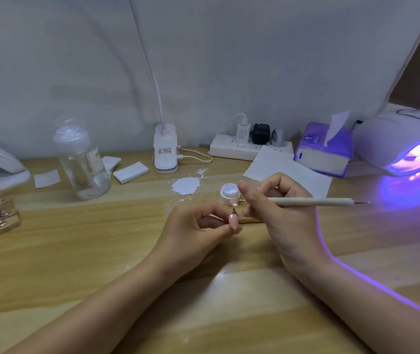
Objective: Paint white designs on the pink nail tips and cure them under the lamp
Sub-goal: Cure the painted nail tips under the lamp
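On the bench (76,251): cure lamp (403,141) at two o'clock, bottle (82,162) at ten, jar (230,194) just behind the hands.

Wooden table (76,264), grey cloth backdrop (229,60) behind. Clear pump bottle (82,159) standing left, white foam block (131,172) just beside, small white paper square (47,178) nearby. Clip-on desk light (165,149) mid-back, cable trailing right. Power strip (237,149) stuffed with chargers. Purple tissue box (323,152) right, white sheet (275,167) in front.
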Motion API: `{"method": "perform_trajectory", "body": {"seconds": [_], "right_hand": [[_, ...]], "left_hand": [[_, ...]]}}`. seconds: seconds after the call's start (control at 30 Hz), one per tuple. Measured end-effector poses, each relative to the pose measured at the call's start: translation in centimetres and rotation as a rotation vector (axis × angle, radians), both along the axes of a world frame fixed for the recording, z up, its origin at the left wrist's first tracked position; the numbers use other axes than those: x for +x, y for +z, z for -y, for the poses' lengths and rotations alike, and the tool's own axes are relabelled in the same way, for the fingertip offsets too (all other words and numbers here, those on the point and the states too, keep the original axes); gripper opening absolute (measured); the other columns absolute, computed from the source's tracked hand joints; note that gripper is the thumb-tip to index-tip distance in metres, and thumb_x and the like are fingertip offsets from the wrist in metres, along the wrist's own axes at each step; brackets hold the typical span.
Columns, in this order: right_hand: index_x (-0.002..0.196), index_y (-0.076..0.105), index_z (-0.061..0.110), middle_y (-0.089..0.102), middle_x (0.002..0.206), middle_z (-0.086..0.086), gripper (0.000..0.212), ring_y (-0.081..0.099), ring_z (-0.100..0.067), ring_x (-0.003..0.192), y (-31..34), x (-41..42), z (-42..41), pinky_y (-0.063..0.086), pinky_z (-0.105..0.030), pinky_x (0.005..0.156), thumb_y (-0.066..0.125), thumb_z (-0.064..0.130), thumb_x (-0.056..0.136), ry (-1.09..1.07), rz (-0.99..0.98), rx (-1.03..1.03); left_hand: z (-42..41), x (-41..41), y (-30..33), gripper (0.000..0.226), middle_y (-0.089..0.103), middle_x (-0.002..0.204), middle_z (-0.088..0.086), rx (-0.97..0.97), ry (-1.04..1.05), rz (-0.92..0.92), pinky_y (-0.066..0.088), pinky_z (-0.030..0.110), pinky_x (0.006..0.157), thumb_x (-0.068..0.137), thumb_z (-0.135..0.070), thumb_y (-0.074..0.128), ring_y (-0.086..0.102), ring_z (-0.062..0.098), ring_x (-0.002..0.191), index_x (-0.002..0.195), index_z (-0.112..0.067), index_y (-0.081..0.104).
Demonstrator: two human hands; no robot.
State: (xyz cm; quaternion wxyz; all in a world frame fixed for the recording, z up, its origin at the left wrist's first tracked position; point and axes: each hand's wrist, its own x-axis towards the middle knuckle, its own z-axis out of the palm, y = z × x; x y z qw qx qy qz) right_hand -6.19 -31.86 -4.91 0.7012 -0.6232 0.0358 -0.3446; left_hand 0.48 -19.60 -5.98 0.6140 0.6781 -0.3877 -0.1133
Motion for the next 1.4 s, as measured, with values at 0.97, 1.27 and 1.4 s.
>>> {"method": "perform_trajectory", "body": {"seconds": [0.97,1.27,1.4], "right_hand": [[0.054,0.03,0.008,0.028,0.037,0.009,0.04,0.045,-0.003,0.029,-1.02,0.36,-0.64,0.05,-0.024,0.044,0.056,-0.012,0.076,-0.025,-0.093,-0.079],[0.054,0.03,0.008,0.034,0.033,0.013,0.04,0.045,-0.002,0.029,-1.04,0.42,-0.56,0.048,-0.024,0.041,0.054,-0.014,0.078,-0.01,-0.094,-0.105],[0.053,0.031,0.009,0.033,0.033,0.012,0.04,0.045,-0.002,0.028,-1.03,0.43,-0.61,0.049,-0.027,0.043,0.054,-0.014,0.076,-0.041,-0.108,-0.112]], "left_hand": [[-0.01,0.19,-0.66,0.019,0.073,0.073,0.005,0.132,-0.015,0.065,0.049,0.011,0.069,0.075,0.006,0.069,0.07,0.007,0.074,0.066,-0.01,0.066],[0.0,0.2,-0.64,0.015,0.073,0.074,0.006,0.144,-0.012,0.054,0.048,0.009,0.068,0.075,0.006,0.069,0.069,0.005,0.073,0.067,-0.007,0.067],[0.0,0.21,-0.65,0.018,0.073,0.074,0.004,0.146,-0.01,0.057,0.049,0.01,0.068,0.074,0.005,0.07,0.07,0.005,0.073,0.066,-0.01,0.067]]}}
